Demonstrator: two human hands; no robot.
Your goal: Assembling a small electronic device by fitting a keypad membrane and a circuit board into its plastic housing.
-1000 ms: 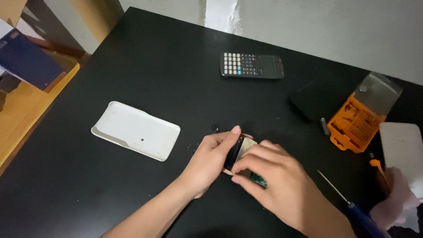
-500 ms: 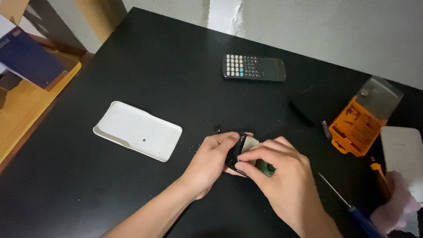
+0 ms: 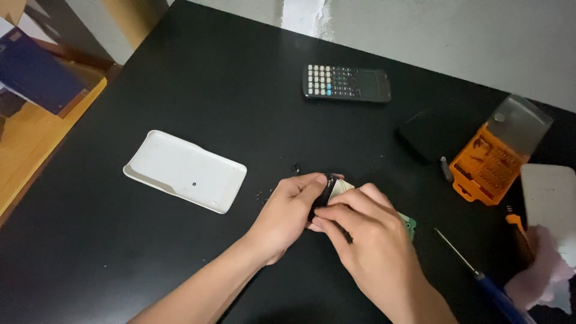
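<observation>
Both hands, left (image 3: 288,213) and right (image 3: 369,240), grip a small black-edged circuit part (image 3: 329,187) over the black worktop (image 3: 180,78), white plastic cover (image 3: 186,170) at nine o'clock.

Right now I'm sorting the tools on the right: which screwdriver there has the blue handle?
The long thin screwdriver lying diagonally beside the right hand; its handle is blue. The other one, by the orange bit case, has an orange handle.

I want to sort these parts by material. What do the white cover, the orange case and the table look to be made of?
White cover: likely moulded plastic, matt, with a raised rim. Orange case: probably plastic, with a clear, glossy hinged lid. Table: smooth matt black top, perhaps laminate or painted board; the look leaves it open.
</observation>
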